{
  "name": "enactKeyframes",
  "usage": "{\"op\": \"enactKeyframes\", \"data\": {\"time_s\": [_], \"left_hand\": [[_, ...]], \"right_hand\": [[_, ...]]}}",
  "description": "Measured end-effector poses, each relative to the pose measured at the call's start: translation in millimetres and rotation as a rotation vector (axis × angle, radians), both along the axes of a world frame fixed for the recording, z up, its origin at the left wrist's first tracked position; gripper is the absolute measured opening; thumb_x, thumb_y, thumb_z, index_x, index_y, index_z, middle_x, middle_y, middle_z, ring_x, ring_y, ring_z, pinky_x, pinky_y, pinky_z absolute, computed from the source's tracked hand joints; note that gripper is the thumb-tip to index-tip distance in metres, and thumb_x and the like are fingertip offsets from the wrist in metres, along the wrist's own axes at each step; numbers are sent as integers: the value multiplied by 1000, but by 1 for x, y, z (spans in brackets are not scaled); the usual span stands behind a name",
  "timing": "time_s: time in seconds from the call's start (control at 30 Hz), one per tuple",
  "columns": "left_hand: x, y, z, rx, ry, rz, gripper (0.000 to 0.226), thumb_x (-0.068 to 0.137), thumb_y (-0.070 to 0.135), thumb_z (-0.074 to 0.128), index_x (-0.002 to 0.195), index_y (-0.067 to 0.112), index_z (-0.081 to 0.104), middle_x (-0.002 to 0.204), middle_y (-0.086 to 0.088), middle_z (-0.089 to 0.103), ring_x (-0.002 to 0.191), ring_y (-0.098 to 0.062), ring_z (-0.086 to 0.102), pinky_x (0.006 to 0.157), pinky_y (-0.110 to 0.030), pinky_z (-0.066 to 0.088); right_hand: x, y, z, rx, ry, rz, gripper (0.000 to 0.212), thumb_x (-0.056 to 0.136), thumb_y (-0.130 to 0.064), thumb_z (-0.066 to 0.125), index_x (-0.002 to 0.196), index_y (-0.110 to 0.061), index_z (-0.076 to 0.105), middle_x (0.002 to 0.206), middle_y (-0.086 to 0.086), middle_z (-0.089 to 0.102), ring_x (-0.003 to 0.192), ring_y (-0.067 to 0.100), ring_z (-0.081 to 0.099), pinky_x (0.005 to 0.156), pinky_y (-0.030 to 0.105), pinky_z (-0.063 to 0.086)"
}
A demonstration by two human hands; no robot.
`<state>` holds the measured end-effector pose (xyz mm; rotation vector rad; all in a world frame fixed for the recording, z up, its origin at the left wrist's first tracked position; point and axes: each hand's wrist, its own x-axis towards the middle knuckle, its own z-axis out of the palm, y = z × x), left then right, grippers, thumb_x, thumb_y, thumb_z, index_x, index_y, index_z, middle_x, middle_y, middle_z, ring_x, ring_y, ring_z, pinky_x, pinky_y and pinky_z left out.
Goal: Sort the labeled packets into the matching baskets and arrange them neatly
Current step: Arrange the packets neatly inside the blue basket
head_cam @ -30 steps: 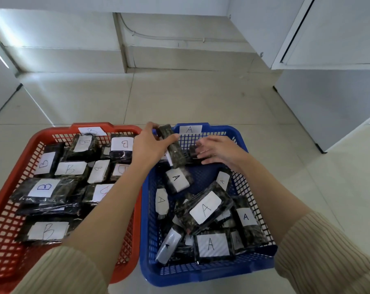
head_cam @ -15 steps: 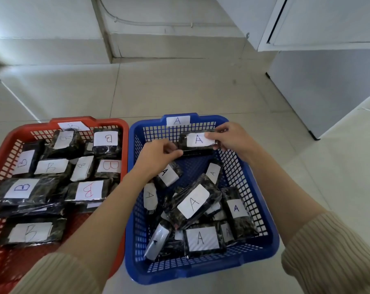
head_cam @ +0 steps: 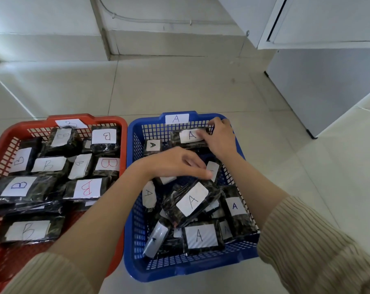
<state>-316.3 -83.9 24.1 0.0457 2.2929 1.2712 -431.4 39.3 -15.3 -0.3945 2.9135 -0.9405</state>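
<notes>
Fingers of right hand grip packet.

**Red and blue baskets, dark marbled packets**

The left basket is red, the right basket blue, both on a pale beige tiled floor. The packets are black with grey marbling and white labels lettered in black, blue or red. The sleeves are ribbed beige.

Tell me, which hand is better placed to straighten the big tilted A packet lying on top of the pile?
Probably the left hand: it hovers just above that tilted packet, while the right hand rests on another at the blue basket's far wall.
</notes>
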Motion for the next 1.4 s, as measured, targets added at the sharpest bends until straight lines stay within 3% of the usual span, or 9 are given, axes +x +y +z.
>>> {"op": "enactKeyframes", "data": {"time_s": [0.2,0.33,0.43,0.57,0.83,0.93,1.13,1.23,1.4], "left_hand": [[4,7,-5,-158,-120,-142,50,68,50,77,108,27,56,98,6,66,96,-16,62,90,-31,48],[13,-4,-1,-8,-130,37,46,73,37,77,110,16,60,97,-7,67,80,-15,62,65,-18,50],[22,-28,5,109,-102,241,42,76,30,74,110,11,61,100,-4,70,91,-18,68,76,-26,55],[23,-56,15,180,49,563,36,80,28,70,110,11,62,94,-3,73,89,-16,69,70,-23,53],[21,-62,12,199,245,864,35,81,31,72,110,14,61,94,-4,70,81,-15,69,68,-26,55],[19,-50,5,251,209,890,40,83,27,70,117,18,52,94,-8,65,80,-17,66,64,-30,55],[2,-21,-18,223,138,863,47,80,33,73,118,20,50,103,-10,66,90,-23,66,85,-44,54],[-13,3,-27,267,124,915,48,79,30,73,115,18,45,109,-11,63,94,-26,65,85,-46,54],[-29,48,-50,312,110,1025,50,75,35,77,108,17,43,112,-7,57,103,-28,58,89,-47,52]], "right_hand": [[0,15,10,-119,25,42,37,86,-34,65,112,-10,57,117,9,53,101,21,54,85,28,41],[6,29,28,-124,-164,196,19,84,-18,68,100,-11,61,101,9,63,82,18,59,73,34,54],[15,39,34,324,-318,528,28,87,-2,59,111,-15,62,112,6,62,85,18,61,70,26,53],[27,36,19,856,-224,746,63,87,5,47,136,-34,45,142,9,34,130,30,31,98,39,38],[29,33,13,938,206,862,54,85,-23,63,135,-24,42,136,4,45,129,23,33,98,37,33],[20,35,24,768,161,802,54,81,-28,67,130,-20,47,131,2,50,120,22,39,95,37,36],[-3,62,61,29,-25,363,26,80,-28,70,99,-12,61,89,1,61,73,11,51,60,24,40],[-10,74,67,-376,-175,73,24,85,-32,67,98,-13,63,82,-1,62,72,12,56,61,23,44],[-17,87,52,-406,-287,-144,34,86,-41,63,102,-11,65,88,6,65,76,17,60,64,28,48]]}}
